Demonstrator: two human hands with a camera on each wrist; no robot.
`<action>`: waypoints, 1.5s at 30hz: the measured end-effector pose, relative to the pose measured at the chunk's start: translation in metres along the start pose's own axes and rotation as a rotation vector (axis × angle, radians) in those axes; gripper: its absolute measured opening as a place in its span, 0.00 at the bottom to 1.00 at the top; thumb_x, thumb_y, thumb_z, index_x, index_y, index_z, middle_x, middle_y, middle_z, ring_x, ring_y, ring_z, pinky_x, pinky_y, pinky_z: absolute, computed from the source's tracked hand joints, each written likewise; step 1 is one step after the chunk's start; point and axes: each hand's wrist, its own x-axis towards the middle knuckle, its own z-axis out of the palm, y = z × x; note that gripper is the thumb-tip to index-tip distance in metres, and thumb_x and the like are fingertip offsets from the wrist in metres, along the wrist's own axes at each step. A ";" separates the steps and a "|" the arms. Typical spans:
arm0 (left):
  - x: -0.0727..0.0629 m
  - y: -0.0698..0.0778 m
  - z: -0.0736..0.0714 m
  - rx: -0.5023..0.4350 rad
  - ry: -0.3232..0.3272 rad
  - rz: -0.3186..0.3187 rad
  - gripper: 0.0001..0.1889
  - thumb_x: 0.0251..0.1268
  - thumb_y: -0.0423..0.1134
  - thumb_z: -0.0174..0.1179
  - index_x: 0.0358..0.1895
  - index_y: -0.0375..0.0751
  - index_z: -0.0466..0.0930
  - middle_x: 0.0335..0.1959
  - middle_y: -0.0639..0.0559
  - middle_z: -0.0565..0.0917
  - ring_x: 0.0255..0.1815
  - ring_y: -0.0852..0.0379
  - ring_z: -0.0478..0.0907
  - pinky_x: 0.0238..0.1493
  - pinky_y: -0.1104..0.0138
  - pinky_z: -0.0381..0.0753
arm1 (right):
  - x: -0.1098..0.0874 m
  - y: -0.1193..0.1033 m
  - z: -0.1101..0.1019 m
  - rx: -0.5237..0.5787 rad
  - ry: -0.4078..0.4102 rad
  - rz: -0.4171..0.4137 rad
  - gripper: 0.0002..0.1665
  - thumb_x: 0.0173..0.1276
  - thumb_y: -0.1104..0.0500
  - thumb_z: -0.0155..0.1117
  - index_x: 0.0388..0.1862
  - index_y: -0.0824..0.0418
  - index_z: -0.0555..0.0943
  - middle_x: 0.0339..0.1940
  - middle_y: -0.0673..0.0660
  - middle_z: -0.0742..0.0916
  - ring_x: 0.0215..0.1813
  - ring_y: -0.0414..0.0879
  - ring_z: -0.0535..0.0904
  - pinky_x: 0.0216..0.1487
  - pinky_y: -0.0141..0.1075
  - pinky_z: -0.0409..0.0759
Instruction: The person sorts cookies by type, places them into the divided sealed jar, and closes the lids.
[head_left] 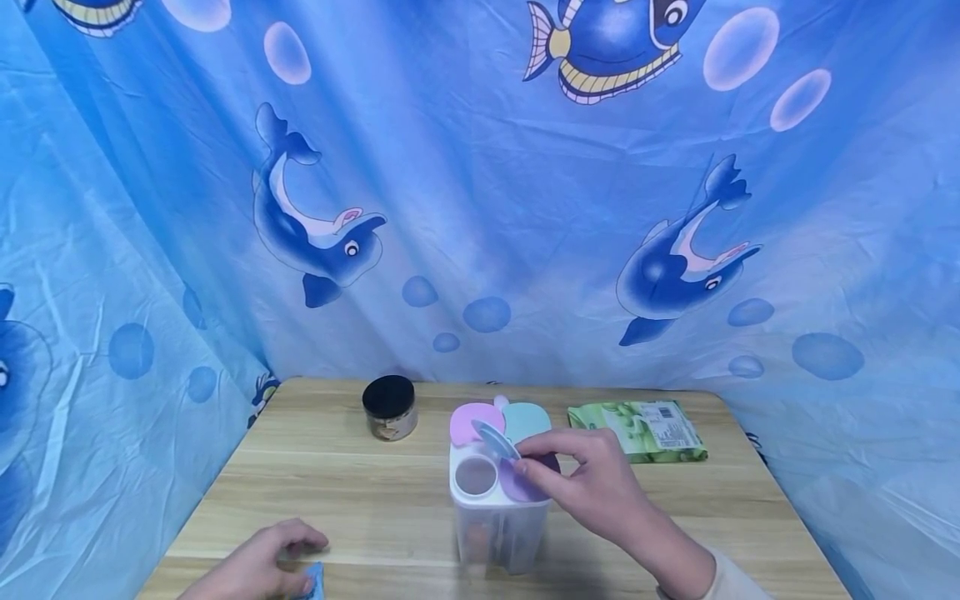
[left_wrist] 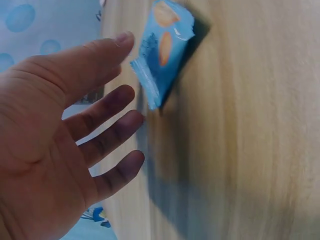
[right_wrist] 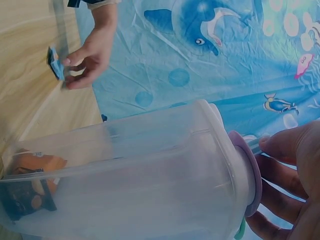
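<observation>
My right hand (head_left: 600, 487) pinches a light blue round lid (head_left: 493, 437) by its edge, tilted above a clear storage container (head_left: 471, 497). The container's front-left round opening (head_left: 476, 476) is uncovered. Pink (head_left: 474, 423), mint green (head_left: 528, 418) and purple (head_left: 519, 485) lids cover its other openings. Through the container wall, the right wrist view shows an orange-and-black packet (right_wrist: 39, 175) at the bottom. A small blue snack packet (left_wrist: 165, 47) lies on the table beside my left hand (left_wrist: 75, 130). The left fingers are loosely bent and spread, apart from the packet in the left wrist view.
A jar with a black lid (head_left: 389, 407) stands behind and left of the container. To the right at the back lies a green bag (head_left: 637, 429) with a white label. A blue curtain (head_left: 480, 208) printed with sea animals hangs around the wooden table (head_left: 360, 500).
</observation>
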 end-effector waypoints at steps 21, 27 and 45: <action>0.008 -0.006 0.004 -0.036 -0.018 -0.021 0.07 0.62 0.30 0.68 0.42 0.38 0.84 0.33 0.50 0.82 0.30 0.59 0.76 0.31 0.68 0.75 | 0.000 0.000 -0.001 0.000 -0.001 0.005 0.06 0.64 0.60 0.77 0.40 0.51 0.91 0.30 0.41 0.90 0.27 0.35 0.78 0.28 0.29 0.78; 0.006 -0.005 0.004 -0.020 -0.010 0.001 0.06 0.61 0.31 0.69 0.38 0.40 0.82 0.29 0.51 0.81 0.28 0.60 0.75 0.28 0.68 0.74 | 0.000 -0.002 -0.001 -0.012 -0.002 0.028 0.08 0.63 0.60 0.78 0.40 0.48 0.91 0.32 0.39 0.90 0.30 0.35 0.81 0.29 0.30 0.80; 0.003 0.031 -0.008 0.022 0.083 0.135 0.07 0.62 0.28 0.64 0.39 0.44 0.85 0.32 0.55 0.84 0.29 0.66 0.77 0.30 0.70 0.78 | -0.001 0.001 -0.001 -0.008 0.004 0.003 0.07 0.64 0.59 0.77 0.40 0.50 0.91 0.29 0.40 0.89 0.28 0.35 0.78 0.27 0.30 0.78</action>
